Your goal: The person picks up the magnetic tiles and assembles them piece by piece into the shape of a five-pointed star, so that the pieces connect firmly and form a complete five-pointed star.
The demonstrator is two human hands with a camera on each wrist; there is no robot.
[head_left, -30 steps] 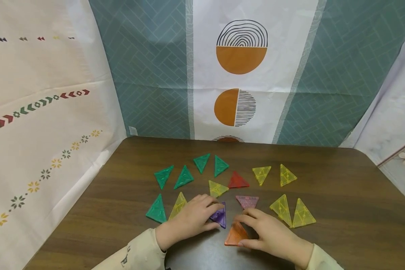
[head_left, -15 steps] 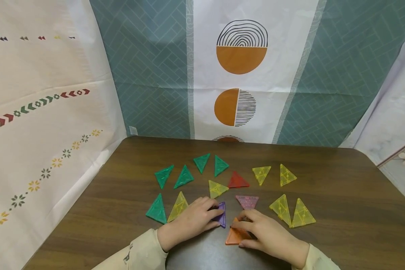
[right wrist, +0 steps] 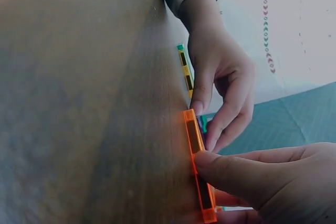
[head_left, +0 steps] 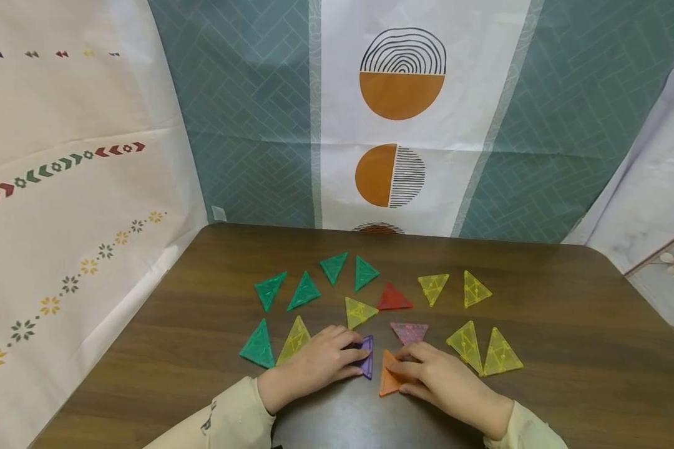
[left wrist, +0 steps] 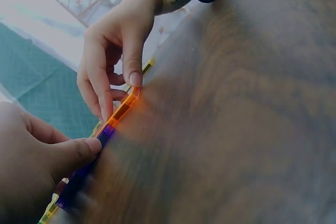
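Note:
A translucent purple triangle tile (head_left: 367, 358) lies flat on the table, partly under my left hand (head_left: 321, 360). That hand pinches it between thumb and fingers; its thumb (left wrist: 84, 150) is at the tile's edge in the left wrist view. Just to the right, my right hand (head_left: 446, 381) grips an orange triangle tile (head_left: 389, 379), with its thumb (right wrist: 220, 167) against the near edge in the right wrist view. A narrow strip of table shows between the two tiles in the head view. The fingers hide part of each tile. Behind my right fingertips sits a pink triangle tile (head_left: 409, 332).
Several green triangles (head_left: 257, 344) lie at the left and back of the brown table (head_left: 584, 299). Yellow triangles (head_left: 502, 353) are spread to the right, and one yellow tile (head_left: 295, 340) sits beside my left hand. A red triangle (head_left: 394, 297) touches another yellow tile (head_left: 359, 312).
My right hand has turned the orange tile and moved it slightly away from me, so one long side now faces the purple tile. The left hand stays nearly still.

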